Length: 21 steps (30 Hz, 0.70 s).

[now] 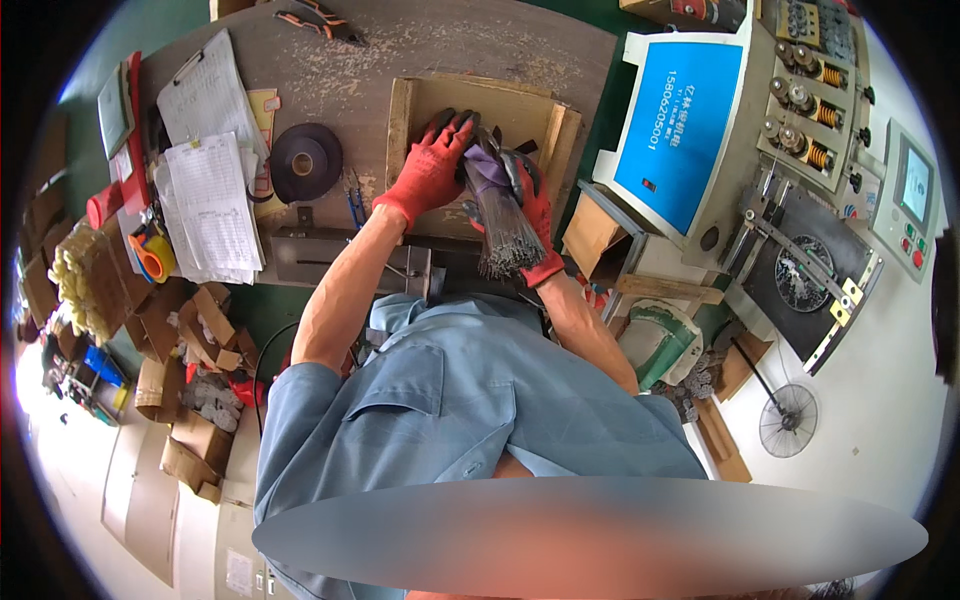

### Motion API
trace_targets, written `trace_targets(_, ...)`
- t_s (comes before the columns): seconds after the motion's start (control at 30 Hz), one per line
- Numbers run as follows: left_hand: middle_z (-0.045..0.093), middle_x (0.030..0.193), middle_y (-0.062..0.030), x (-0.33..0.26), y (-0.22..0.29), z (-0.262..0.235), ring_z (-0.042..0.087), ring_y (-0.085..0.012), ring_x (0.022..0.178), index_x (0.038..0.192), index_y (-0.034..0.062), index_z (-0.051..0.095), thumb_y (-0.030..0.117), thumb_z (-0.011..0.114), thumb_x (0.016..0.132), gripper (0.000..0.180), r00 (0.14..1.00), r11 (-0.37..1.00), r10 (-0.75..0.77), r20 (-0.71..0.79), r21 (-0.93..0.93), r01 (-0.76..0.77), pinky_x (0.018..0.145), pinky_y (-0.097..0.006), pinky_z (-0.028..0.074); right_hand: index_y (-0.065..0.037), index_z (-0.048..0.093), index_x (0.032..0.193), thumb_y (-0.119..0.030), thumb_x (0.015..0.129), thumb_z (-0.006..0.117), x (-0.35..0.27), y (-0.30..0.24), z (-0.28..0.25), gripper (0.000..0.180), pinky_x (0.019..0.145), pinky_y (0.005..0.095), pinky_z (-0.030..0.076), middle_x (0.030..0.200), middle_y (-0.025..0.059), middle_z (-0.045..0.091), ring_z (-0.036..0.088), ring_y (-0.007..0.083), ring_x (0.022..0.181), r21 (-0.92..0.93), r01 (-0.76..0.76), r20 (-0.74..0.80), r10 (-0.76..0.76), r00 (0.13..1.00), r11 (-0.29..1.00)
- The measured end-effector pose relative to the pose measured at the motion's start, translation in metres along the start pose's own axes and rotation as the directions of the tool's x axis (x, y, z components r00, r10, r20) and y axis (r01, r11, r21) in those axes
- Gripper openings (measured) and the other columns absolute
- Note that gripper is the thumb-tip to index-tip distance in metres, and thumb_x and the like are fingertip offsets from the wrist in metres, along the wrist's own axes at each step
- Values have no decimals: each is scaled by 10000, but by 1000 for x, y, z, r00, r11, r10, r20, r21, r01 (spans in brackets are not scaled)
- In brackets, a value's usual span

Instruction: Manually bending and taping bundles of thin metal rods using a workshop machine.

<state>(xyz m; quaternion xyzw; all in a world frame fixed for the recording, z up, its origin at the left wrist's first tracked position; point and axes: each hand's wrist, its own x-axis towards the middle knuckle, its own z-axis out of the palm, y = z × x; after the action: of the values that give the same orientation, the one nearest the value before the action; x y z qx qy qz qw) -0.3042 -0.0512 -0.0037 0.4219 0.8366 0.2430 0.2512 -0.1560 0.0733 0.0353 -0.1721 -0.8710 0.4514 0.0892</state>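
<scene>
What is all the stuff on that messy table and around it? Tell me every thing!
wire bundle: one, grey, held upright between both hands
purple wrap: one, around the bundle's top
wooden tray: one, brown, behind the hands
tape roll: one, dark, left of the tray
paper sheets: several, white, left side of the table
clipboard: one, with white paper, far left
blue-panel machine: one, white and blue, right
fan: one, grey, on the floor at lower right
cardboard boxes: several, brown, lower left
left hand: red glove, on the bundle's top
right hand: red glove, gripping the bundle
</scene>
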Motion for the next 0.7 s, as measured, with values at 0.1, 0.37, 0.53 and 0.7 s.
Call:
trace_targets(0.1,349,1439,-199,-17,8,-8,319,-411,1334,1430,40,288,285,772,639,959,999,1000,-11,42,-1,11,1017,-529,354,-111,329,1406,-295,625,838,-3,4,6,951,960,449,460,1309,184,432,486,373,1182,-27,-37,-40,36,999,999)
trace_targets(0.37,314,1467,-197,-20,9,-8,303,-390,1355,1457,42,230,340,868,505,1184,982,972,166,-84,-151,-178,1103,-490,268,-32,400,1332,-242,804,637,6,-5,-17,616,806,415,519,1231,168,501,547,345,1062,-387,-39,92,81,992,921)
trace_targets(0.53,378,1432,-187,4,-8,7,383,-367,1313,1443,64,281,310,869,506,1133,986,964,154,55,-227,-138,1086,-458,328,-76,523,1098,-135,795,598,2,-24,-46,317,672,406,512,949,131,618,628,330,808,-407,-85,250,200,947,909)
trace_targets(0.7,422,1398,-196,4,-12,17,410,-375,1290,1392,57,364,306,855,526,1025,988,974,157,-2,-164,-155,1073,-436,354,-102,539,964,-154,796,600,-4,-32,-58,186,637,416,490,787,100,627,633,330,745,-335,-170,328,284,901,927)
